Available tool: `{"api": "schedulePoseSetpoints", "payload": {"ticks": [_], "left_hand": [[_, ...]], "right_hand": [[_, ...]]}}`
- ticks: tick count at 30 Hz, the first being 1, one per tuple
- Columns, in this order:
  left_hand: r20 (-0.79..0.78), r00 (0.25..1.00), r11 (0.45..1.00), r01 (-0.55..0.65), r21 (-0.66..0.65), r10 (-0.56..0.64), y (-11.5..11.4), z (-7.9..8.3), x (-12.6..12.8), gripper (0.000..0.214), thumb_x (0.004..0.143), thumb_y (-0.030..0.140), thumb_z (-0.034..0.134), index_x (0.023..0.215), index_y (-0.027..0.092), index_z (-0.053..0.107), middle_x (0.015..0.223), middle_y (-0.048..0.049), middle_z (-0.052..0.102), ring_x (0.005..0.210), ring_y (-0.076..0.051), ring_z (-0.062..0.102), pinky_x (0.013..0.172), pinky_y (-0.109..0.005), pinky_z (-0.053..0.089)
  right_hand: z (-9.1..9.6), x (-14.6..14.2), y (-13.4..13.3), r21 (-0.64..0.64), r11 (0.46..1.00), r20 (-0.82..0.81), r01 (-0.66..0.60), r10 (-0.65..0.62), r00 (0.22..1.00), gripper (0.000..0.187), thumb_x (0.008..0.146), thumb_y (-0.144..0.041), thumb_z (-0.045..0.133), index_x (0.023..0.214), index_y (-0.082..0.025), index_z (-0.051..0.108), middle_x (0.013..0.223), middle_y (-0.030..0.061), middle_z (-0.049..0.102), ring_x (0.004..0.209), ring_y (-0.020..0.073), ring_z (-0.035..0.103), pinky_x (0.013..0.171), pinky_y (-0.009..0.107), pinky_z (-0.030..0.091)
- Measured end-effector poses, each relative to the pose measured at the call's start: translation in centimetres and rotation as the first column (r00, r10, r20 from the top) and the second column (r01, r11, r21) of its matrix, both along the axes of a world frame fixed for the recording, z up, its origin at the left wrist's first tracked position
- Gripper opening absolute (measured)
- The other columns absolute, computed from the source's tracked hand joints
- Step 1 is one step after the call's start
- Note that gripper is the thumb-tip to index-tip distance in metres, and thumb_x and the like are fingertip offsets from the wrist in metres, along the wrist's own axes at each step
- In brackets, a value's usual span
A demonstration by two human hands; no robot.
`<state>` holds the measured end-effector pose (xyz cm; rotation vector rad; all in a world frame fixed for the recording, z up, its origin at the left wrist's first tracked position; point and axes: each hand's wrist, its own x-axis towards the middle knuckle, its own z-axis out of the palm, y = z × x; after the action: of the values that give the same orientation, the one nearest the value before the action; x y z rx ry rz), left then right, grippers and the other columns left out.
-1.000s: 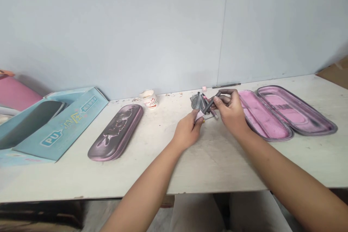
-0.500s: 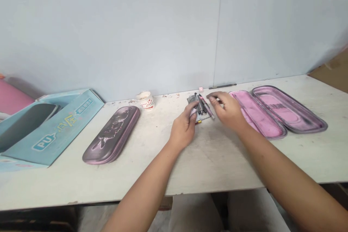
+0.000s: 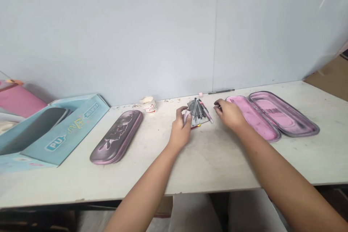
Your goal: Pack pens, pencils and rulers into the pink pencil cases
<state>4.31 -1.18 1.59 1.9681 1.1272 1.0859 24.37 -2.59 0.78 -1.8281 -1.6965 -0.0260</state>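
Note:
A small pale pink object (image 3: 186,116) sits in the curl of my left hand (image 3: 179,130), between thumb and fingers. Just right of that hand lies a pile of stationery: clear ruler-like pieces (image 3: 195,109), several dark pens and a pink-grey pen (image 3: 207,113). A yellow-tipped pencil (image 3: 195,126) pokes out at the near side. My right hand (image 3: 228,112) hovers between the pile and an open pink pencil case (image 3: 258,119), its fingertips drawn together. Whatever may be in its fingers is hidden.
Left of my hands lies a closed dark pencil case (image 3: 116,137), beside a blue box (image 3: 78,127) holding another dark case (image 3: 35,130). Toward the wall are a paper cup (image 3: 148,105), a pink eraser-like block (image 3: 201,94) and a dark pen (image 3: 221,91).
My right hand has drawn away from the pile toward the open case, its fingers curling in. My left hand has shifted slightly left of the pile, still around the pink object. The view has shifted slightly.

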Motion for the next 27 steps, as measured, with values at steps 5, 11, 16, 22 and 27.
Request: {"api": "schedulePoseSetpoints", "payload": {"ticks": [5,11,16,22,27], "left_hand": [[-0.086,0.993,0.996,0.079,0.034,-0.076,-0.1,1.0,2.2,0.029,0.086,0.041,0.04,0.096,0.019,0.054,0.075,-0.0014,0.057,0.071,-0.016,0.051,0.069,-0.025,0.037],[-0.055,0.978,0.978,0.203,0.05,-0.201,0.2,1.3,4.8,0.027,0.085,0.039,0.043,0.096,0.019,0.057,0.079,-0.0023,0.06,0.075,-0.017,0.054,0.071,-0.026,0.039],[0.054,0.981,0.982,0.188,0.009,-0.188,0.4,0.3,5.2,0.027,0.084,0.037,0.045,0.101,0.02,0.058,0.08,-0.002,0.061,0.075,-0.016,0.053,0.072,-0.026,0.038],[0.157,0.973,0.976,0.187,-0.111,-0.169,0.5,-0.8,4.4,0.023,0.083,0.037,0.046,0.08,0.018,0.059,0.062,0.0003,0.051,0.059,-0.013,0.044,0.056,-0.023,0.032],[0.128,0.98,0.982,0.165,-0.092,-0.153,0.6,-0.9,4.0,0.02,0.081,0.034,0.049,0.069,0.019,0.055,0.056,0.001,0.047,0.055,-0.013,0.042,0.053,-0.023,0.03]], "right_hand": [[1.5,-1.6,-0.1,0.435,0.898,-0.675,-0.07,0.377,0.634,0.025,0.08,-0.035,0.053,0.099,-0.019,0.05,0.1,0.0072,0.063,0.093,0.0155,0.061,0.081,0.033,0.049],[1.8,-2.3,-0.4,0.492,0.863,-0.769,-0.117,0.494,0.406,0.027,0.074,-0.04,0.06,0.091,-0.02,0.053,0.092,0.0044,0.066,0.088,0.015,0.062,0.083,0.035,0.049],[1.3,-2.3,-0.2,0.464,0.872,-0.776,-0.155,0.485,0.403,0.024,0.074,-0.038,0.06,0.088,-0.02,0.055,0.083,0.0032,0.067,0.082,0.0152,0.064,0.079,0.034,0.05],[0.8,-3.3,-0.7,0.382,0.908,-0.764,-0.17,0.414,0.495,0.022,0.076,-0.038,0.056,0.088,-0.02,0.057,0.081,0.0031,0.067,0.076,0.0156,0.063,0.07,0.032,0.052],[0.8,-3.7,-1.0,0.366,0.918,-0.726,-0.154,0.385,0.57,0.017,0.077,-0.036,0.055,0.085,-0.02,0.057,0.079,0.0018,0.066,0.077,0.0154,0.063,0.069,0.03,0.052]]}}
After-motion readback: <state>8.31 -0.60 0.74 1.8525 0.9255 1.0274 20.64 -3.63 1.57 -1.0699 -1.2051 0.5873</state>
